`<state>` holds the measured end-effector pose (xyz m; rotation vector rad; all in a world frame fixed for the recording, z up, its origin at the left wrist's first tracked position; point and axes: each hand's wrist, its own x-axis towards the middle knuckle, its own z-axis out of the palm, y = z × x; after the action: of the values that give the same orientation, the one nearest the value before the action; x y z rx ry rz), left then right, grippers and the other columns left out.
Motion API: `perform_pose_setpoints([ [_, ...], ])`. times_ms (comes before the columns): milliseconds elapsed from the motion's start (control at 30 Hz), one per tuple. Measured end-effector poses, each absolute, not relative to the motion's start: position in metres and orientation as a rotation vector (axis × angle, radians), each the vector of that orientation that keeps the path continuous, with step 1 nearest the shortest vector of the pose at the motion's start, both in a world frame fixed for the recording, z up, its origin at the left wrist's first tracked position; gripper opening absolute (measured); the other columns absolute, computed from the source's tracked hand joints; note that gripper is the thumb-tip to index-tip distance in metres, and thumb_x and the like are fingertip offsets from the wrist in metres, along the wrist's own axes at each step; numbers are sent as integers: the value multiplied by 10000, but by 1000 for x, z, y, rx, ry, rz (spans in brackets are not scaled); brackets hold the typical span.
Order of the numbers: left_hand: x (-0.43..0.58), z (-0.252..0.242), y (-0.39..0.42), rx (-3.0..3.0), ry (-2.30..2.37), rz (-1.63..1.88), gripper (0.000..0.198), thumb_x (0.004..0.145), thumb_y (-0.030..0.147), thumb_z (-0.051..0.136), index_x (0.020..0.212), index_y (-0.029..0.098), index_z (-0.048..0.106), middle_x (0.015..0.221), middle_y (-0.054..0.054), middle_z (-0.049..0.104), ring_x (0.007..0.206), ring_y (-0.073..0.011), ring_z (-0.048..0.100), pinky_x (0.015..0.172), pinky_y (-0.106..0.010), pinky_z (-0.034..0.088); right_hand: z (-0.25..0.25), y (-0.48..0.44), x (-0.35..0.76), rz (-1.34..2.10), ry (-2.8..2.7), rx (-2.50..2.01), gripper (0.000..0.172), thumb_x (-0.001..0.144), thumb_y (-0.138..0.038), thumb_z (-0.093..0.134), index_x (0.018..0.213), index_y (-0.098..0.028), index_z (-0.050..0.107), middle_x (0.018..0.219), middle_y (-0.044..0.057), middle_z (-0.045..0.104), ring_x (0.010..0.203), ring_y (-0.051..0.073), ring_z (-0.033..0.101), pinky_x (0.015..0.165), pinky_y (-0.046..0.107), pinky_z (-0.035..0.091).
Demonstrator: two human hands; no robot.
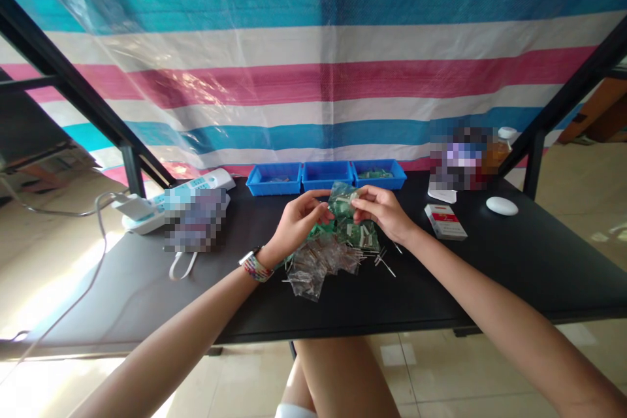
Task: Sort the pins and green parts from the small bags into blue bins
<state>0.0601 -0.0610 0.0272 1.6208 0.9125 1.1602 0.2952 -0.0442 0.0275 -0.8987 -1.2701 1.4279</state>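
Note:
Between my two hands is a small clear plastic bag (341, 199) with green and pale pieces inside. My left hand (304, 214), a watch on its wrist, pinches the bag's left side. On the other side my right hand (381, 210) grips it between thumb and fingers. Below them lies a pile of small clear bags (313, 264), some holding thin metal pieces. Another bag with green content (360, 235) rests at the pile's right. A few loose metal pins (386, 264) lie beside it on the black table (392, 304).
Three blue bins stand in a row behind my hands: left (274, 188), middle (327, 184) and right (398, 176), the last with green bags. A power strip (215, 181) lies left. A red-and-white box (445, 222) and a white oval object (502, 206) are right.

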Motion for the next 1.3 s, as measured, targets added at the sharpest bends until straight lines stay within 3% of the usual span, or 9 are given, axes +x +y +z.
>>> perform_pose_setpoints([
  [133,59,31,-61,1598,884,1219,352,975,425,673,1206,159,675,791,-28,743,708,-180,701,685,-293,537,30,-33,306,1367,-997,-860,391,699,-448,951,919,-213,728,983,51,796,820,196,775,784,333,677],
  [200,59,32,-61,1600,877,1227,304,969,398,672,1162,162,672,761,-17,716,697,-176,689,679,-293,529,30,-32,308,1413,-976,-915,368,723,-436,929,946,-203,750,1060,91,813,843,215,789,755,335,679],
  [333,58,31,-60,1615,903,1221,265,956,385,661,1109,168,673,736,-11,693,676,-171,668,650,-287,508,27,-37,310,1361,-1193,-1097,304,810,-446,806,943,-175,768,824,87,792,561,169,688,498,280,552],
  [400,57,29,-59,1629,921,1216,247,948,379,654,1072,167,678,720,-12,690,668,-171,660,643,-285,499,26,-37,312,1120,-1392,-1170,255,863,-427,728,915,-181,767,732,54,749,526,158,637,476,271,474],
  [533,56,26,-57,1657,944,1198,204,931,351,636,1013,170,683,702,-5,681,663,-165,646,653,-283,498,18,-33,320,485,-1890,-1308,99,850,-197,680,851,-212,778,828,49,732,714,192,661,672,319,494],
  [700,57,26,-58,1680,942,1160,168,920,295,619,1010,170,686,715,-2,685,684,-163,641,669,-278,507,3,-25,325,236,-2185,-1388,201,823,-59,654,861,-221,767,961,76,700,909,236,659,804,336,492],
  [900,57,33,-61,1680,963,1162,153,907,295,625,939,163,696,721,-17,691,685,-165,636,655,-275,499,6,-18,336,320,-2184,-1369,107,844,-118,662,809,-208,707,906,49,674,788,186,628,733,304,464],
  [1067,57,35,-62,1710,998,1160,173,919,323,636,947,165,699,758,-24,691,709,-174,641,668,-280,500,17,-21,331,692,-1950,-1216,52,851,-238,680,814,-204,696,774,18,703,705,173,630,680,294,484],
  [1300,53,30,-60,1888,1113,1038,406,1039,526,556,909,170,703,812,-30,694,747,-176,610,690,-280,462,23,-42,299,1061,-1693,-886,225,787,-390,827,822,-199,712,820,37,743,764,193,692,741,325,560],
])
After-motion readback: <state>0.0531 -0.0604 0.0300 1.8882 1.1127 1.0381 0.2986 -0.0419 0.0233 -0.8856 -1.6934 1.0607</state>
